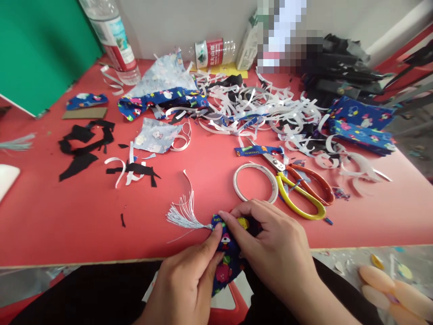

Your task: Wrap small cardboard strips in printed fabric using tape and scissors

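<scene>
Between my hands, at the table's front edge, is a blue patterned fabric piece with a pale tassel at its upper left corner. My left hand pinches it from the left, thumb close to the tassel's knot. From the right, my right hand grips its top edge, thumb on the front. My palms hide part of the fabric. Just beyond my right hand lies a roll of white tape. Scissors with one yellow and one orange handle rest to its right, blades over a blue fabric strip.
White paper strips are heaped across the back of the red table. Blue fabric is folded at right, and black scraps lie left. A plastic bottle stands at the back; another bottle lies on its side.
</scene>
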Demonstrator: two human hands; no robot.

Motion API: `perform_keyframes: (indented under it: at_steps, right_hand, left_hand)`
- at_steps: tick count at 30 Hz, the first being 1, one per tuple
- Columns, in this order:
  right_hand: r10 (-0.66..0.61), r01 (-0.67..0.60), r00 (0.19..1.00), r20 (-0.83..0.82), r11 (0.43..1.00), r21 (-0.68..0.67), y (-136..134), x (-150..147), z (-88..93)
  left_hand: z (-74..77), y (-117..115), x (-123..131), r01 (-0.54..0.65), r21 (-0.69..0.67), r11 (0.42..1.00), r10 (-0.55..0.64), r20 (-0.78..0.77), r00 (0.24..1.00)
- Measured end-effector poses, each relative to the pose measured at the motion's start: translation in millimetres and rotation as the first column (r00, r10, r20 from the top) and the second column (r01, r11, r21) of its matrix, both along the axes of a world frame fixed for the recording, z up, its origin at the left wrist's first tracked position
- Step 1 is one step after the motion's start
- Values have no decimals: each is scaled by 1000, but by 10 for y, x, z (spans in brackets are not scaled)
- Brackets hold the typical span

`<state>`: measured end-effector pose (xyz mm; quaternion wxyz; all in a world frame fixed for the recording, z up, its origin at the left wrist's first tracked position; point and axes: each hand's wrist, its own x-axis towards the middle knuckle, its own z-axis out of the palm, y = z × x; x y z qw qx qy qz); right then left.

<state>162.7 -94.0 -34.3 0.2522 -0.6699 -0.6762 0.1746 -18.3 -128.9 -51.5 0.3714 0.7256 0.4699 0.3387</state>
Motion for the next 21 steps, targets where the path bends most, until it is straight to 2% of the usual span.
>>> perform_keyframes:
  at_steps: [3,6,8,10,13,15,21]
  right_hand:
    - [13,-13,1000,27,1000,12,-5,-3,-10]
    - [18,-18,999,50,1000,15,-15,-7,-24]
    - [15,-16,998,55,1000,19,-21,-12,-34]
    - [13,-14,999,50,1000,22,-25,-21,-42]
    - [14,-15,999,41,1000,16,-27,-30,-43]
    - [13,-13,1000,8,1000,-2,-29,-18,-25]
    - [-10,2,976,-219,999,-40,-82,160,90]
  left_hand:
    - [7,15,-4,20,88,996,-14,-68,998]
    - [42,29,-30,102,216,971,-34,-302,953]
    - [77,27,-44,173,319,932,-6,-462,887]
    - [97,17,-37,236,443,865,59,-557,829]
    - [63,-7,19,281,566,775,146,-593,792]
    - [3,-19,58,286,590,755,180,-606,775]
    - [-99,3,65,397,670,628,239,-651,721]
